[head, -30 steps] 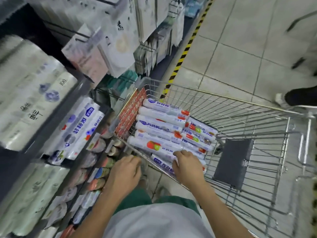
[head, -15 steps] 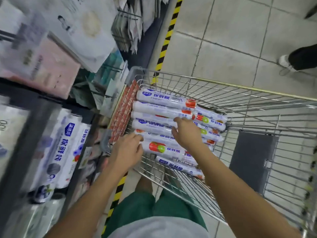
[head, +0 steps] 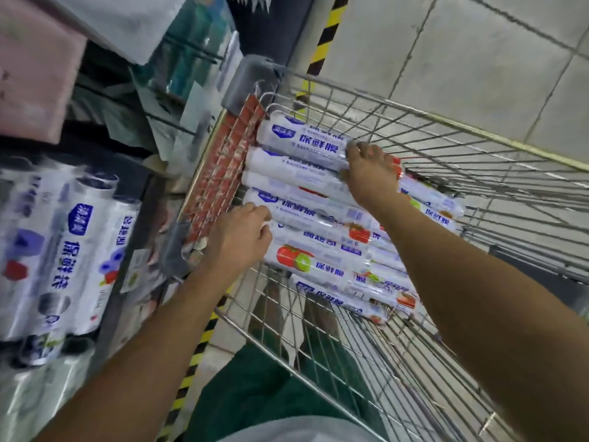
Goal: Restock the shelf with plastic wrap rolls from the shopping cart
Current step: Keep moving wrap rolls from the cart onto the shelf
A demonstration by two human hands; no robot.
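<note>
White plastic wrap rolls with blue print (head: 318, 218) lie stacked in the silver wire shopping cart (head: 497, 138). The right hand (head: 371, 173) curls over the far rolls, grasping them. The left hand (head: 239, 237) touches the nearer rolls' ends with curled fingers; its grip is unclear.

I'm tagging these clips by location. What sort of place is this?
Most likely a supermarket aisle. A wire shopping cart holds stacked plastic wrap rolls, more rolls stand racked at left, and black-and-yellow tape edges the tiled floor.
</note>
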